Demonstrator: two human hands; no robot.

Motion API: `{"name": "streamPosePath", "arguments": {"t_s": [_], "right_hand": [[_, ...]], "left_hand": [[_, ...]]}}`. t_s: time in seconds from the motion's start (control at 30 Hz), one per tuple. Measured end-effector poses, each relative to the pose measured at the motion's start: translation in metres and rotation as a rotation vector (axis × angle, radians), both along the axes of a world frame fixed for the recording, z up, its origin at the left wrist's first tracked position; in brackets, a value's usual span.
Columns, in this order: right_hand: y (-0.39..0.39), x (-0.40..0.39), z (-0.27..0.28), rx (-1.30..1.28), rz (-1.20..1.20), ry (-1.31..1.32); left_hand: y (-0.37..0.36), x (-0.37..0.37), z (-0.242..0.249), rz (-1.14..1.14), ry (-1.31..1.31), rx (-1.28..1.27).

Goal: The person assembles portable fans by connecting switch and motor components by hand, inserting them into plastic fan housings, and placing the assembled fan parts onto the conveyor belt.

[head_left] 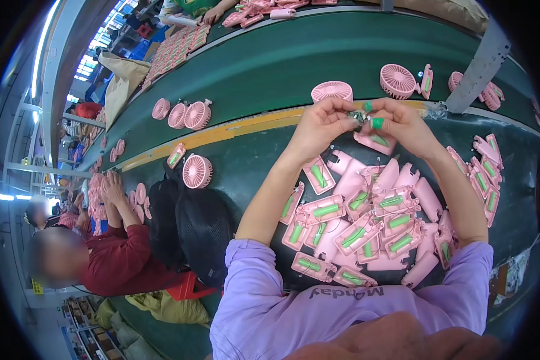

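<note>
Near the table's back edge, my left hand (325, 125) pinches a small green circuit board (358, 116) between thumb and fingertips. My right hand (400, 125), with green tape on its thumb and forefinger, is closed at the board's other side. Just below the fingers lies a pink handle shell (375, 142) with a green battery inside. A pink fan head (332, 91) stands directly behind my left hand. Between my forearms spreads a heap of pink handle shells (357, 234), many with green batteries and thin wires.
More handle shells (485, 180) lie to the right. Beyond a yellow-edged strip (222, 133), a green conveyor belt (258, 72) carries pink fan heads (397, 81). A black bag (201, 231) and another fan head (197, 171) are at left, beside a co-worker in a red sleeve (129, 255). A metal post (477, 69) rises at right.
</note>
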State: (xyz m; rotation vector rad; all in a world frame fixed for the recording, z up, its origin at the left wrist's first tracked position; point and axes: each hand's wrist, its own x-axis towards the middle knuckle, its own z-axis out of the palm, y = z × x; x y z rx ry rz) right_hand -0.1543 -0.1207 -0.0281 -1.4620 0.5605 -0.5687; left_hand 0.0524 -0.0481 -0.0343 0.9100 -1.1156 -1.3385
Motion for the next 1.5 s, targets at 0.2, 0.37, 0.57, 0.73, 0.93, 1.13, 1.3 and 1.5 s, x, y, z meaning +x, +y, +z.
{"name": "streamPosePath", "arguments": {"t_s": [0.2, 0.37, 0.57, 0.73, 0.93, 1.13, 1.3, 1.5], "right_hand": [[-0.006, -0.002, -0.003, -0.006, -0.011, 0.012], [0.004, -0.001, 0.006, 0.025, -0.033, 0.055], [0.002, -0.002, 0.0, 0.035, 0.0, 0.026], [0.008, -0.002, 0.005, 0.025, -0.019, 0.065], [0.003, 0.001, -0.003, -0.01, 0.019, 0.056], [0.004, -0.001, -0.001, 0.076, 0.035, 0.095], [0.002, -0.001, -0.004, 0.08, 0.039, 0.099], [0.002, 0.003, -0.013, 0.169, 0.043, 0.034]], "left_hand": [[0.001, -0.001, -0.003, -0.014, 0.0, -0.004], [0.002, -0.004, -0.003, -0.038, 0.017, -0.038], [0.003, -0.005, -0.003, -0.055, -0.007, -0.059], [0.003, -0.006, -0.002, -0.067, -0.001, -0.04], [0.003, -0.008, -0.006, -0.064, 0.003, -0.07], [0.005, -0.01, -0.006, -0.017, -0.162, -0.063], [0.004, -0.01, -0.009, -0.038, -0.118, -0.058], [0.003, -0.005, -0.009, -0.02, -0.119, -0.043]]}}
